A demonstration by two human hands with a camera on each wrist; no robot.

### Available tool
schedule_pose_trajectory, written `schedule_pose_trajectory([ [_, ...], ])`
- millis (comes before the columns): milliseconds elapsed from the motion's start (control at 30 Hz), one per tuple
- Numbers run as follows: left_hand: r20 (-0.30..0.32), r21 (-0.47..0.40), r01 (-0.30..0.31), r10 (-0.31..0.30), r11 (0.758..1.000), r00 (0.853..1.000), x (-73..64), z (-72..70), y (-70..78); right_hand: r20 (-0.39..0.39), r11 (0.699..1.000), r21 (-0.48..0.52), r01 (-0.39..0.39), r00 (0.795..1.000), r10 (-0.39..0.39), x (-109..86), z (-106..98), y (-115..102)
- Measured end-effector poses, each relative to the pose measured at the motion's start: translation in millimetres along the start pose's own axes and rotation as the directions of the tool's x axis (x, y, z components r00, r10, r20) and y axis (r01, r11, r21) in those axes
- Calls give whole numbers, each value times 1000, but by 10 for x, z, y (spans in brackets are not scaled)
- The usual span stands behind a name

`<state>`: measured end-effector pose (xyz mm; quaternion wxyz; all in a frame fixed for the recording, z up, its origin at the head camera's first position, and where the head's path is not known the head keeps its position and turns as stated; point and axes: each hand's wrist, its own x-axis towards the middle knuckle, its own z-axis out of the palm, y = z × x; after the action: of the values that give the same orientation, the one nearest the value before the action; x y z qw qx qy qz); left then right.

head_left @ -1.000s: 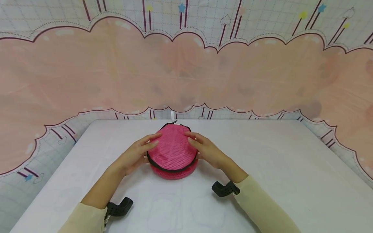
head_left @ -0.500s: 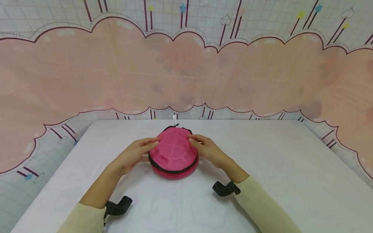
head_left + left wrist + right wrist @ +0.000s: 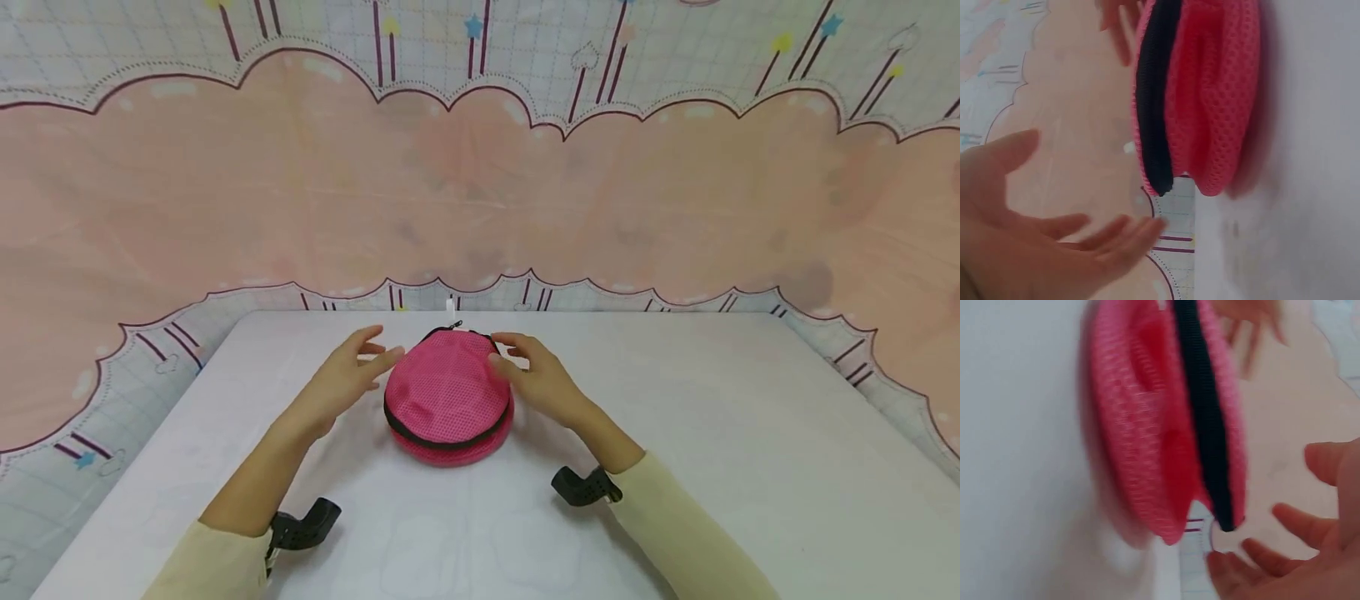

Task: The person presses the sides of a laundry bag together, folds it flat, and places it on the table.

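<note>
A round pink mesh laundry bag (image 3: 448, 392) rests on the white table, its domed top edged by a black zipper band (image 3: 1155, 94). Its zipper pull (image 3: 455, 325) lies at the far side. To the left of the bag, my left hand (image 3: 343, 377) is held with fingers spread, the thumb near the bag's edge in the head view. On the other side my right hand (image 3: 546, 382) has relaxed fingers, and its thumb overlaps the bag's right edge in that view. The right wrist view shows a gap between the right fingers (image 3: 1291, 515) and the mesh.
The white table (image 3: 712, 433) extends around the bag on all sides. Behind it hangs a printed curtain (image 3: 480, 192) in peach and white. Each wrist carries a black camera mount, the left one (image 3: 303, 527) and the right one (image 3: 581, 486) both low over the table.
Both hands have let go of the laundry bag. My left hand has moved left and up with its fingers spreading; my right fingers have lifted slightly. The bag stays nearly in place.
</note>
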<state>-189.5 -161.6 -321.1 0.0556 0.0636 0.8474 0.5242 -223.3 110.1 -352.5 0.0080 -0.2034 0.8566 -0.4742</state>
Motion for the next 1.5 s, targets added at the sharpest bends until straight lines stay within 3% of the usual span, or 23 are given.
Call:
schedule_pose_trajectory([
  [100,-61,152,-123,133,981,989,82,46,23,-3,997,-31,70,998,-70,11,39,-18],
  [200,-7,328,-228,244,917,970,149,112,-23,39,983,-117,139,990,-135,15,101,-40],
  [300,57,410,-259,259,874,964,170,169,-96,66,964,-198,177,984,-167,31,162,-66],
  [500,124,397,-252,220,882,968,172,264,-215,101,949,-254,187,981,-166,60,251,-73],
  [700,173,403,-292,242,867,955,173,359,-272,139,941,-293,171,981,-135,51,315,-23],
  [867,148,413,-328,293,849,945,164,413,-348,163,939,-300,171,979,-126,44,355,-4],
  [1033,126,393,-328,303,859,945,147,460,-409,158,932,-308,189,977,-146,33,399,22],
  [1500,87,392,-360,355,847,931,150,527,-508,107,929,-323,180,982,-153,-11,481,84],
])
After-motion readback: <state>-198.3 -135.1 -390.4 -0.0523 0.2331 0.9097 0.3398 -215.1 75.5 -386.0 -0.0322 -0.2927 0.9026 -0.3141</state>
